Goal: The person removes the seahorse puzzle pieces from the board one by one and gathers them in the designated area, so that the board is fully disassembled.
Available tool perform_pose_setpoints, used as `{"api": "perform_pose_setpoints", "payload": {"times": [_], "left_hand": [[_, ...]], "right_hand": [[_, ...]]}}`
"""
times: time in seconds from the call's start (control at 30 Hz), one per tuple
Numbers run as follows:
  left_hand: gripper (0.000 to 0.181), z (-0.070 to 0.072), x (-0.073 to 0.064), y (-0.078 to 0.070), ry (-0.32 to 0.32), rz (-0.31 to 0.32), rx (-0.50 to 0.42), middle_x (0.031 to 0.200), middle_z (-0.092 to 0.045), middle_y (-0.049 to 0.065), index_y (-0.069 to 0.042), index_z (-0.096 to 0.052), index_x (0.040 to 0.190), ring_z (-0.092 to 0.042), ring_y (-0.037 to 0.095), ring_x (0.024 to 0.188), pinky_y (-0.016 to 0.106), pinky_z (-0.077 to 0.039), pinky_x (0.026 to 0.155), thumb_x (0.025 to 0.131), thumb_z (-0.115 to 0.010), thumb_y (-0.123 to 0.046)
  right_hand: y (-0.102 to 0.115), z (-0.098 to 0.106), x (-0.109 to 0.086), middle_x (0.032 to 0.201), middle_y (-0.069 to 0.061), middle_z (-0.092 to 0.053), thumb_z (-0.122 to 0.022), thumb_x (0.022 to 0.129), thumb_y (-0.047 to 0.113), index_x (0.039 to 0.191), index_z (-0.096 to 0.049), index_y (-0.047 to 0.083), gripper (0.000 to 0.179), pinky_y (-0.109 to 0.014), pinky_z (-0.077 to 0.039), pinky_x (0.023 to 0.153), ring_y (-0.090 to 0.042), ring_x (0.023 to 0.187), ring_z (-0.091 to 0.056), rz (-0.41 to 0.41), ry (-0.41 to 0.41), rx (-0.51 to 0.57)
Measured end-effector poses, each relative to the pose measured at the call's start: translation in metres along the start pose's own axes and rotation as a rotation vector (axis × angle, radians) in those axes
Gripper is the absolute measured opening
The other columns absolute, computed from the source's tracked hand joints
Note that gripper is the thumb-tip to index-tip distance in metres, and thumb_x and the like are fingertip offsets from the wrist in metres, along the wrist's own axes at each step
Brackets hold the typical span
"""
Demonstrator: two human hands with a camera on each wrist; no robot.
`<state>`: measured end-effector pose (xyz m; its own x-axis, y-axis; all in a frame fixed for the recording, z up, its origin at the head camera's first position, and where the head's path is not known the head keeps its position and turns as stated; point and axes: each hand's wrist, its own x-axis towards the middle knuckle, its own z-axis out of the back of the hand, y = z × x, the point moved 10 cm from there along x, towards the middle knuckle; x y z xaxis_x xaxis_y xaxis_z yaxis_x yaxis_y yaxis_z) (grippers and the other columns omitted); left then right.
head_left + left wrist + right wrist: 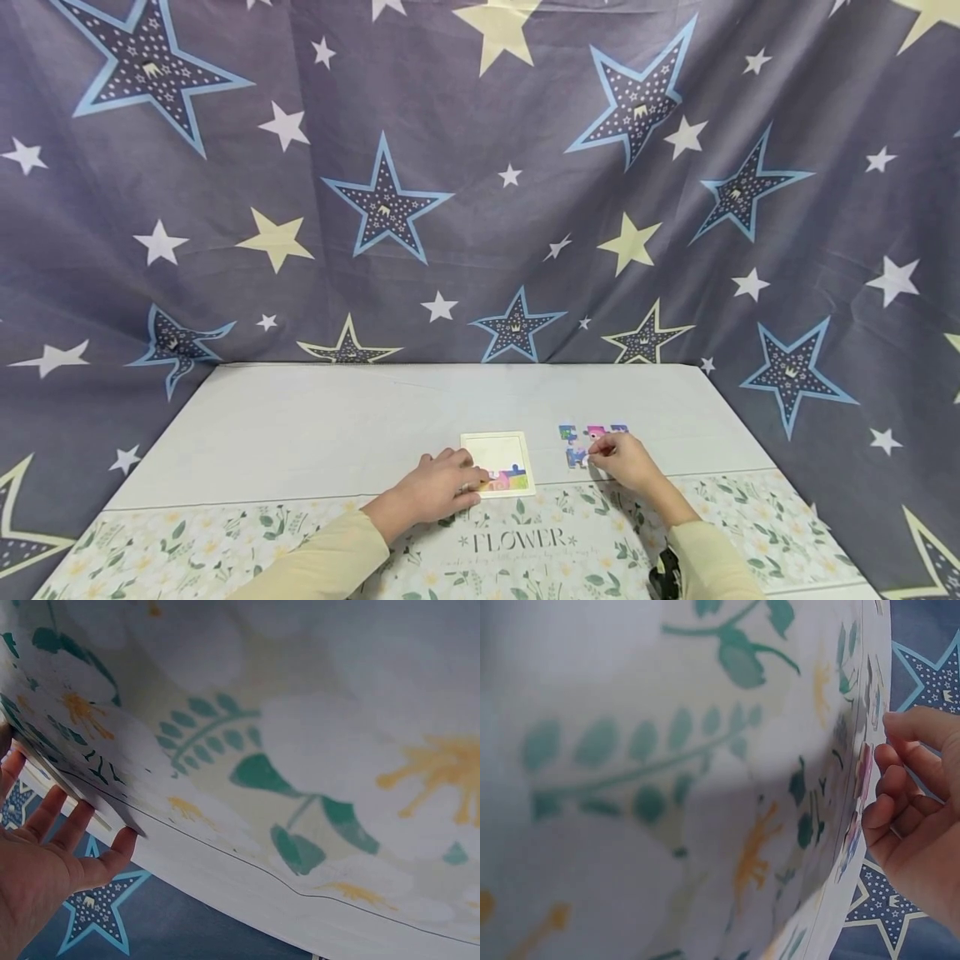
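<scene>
A square cream puzzle tray (492, 436) lies on the table, with several colourful pieces (512, 479) set along its lower part. My left hand (441, 485) rests at the tray's left edge, fingers spread and fingertips over its lower left corner. In the left wrist view, the left hand's fingers (71, 825) touch the tray's side. To the right of the tray lie loose puzzle pieces (576, 457). My right hand (628, 463) is at this group, its fingers bent and the fingertips at one piece's edge. Whether they pinch a piece is hidden.
A white table (337, 417) carries a flowered cloth strip (225, 546) along its near side, printed with the word FLOWER. Behind the table and at its sides hangs a dark curtain (450, 275) with stars. A dark object (664, 575) sits by the right sleeve.
</scene>
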<state>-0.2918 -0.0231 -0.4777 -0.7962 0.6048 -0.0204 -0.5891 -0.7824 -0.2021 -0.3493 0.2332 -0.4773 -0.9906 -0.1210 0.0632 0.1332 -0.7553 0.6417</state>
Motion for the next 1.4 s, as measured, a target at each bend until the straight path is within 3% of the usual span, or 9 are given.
{"api": "perform_pose_setpoints", "payload": {"times": [1.4], "left_hand": [[0.035, -0.0001, -0.0004, 0.0000, -0.016, -0.013, 0.010, 0.117, -0.054, -0.001, -0.034, -0.056, 0.126, -0.050, 0.016, 0.102, 0.046, -0.043, 0.081, 0.092, -0.052, -0.043]], "right_hand": [[-0.0045, -0.0071, 0.0050, 0.074, -0.003, -0.063, -0.067, 0.081, 0.005, 0.082, -0.069, 0.002, 0.003, -0.024, -0.044, 0.058, -0.011, 0.067, -0.052, -0.017, 0.001, -0.005]]}}
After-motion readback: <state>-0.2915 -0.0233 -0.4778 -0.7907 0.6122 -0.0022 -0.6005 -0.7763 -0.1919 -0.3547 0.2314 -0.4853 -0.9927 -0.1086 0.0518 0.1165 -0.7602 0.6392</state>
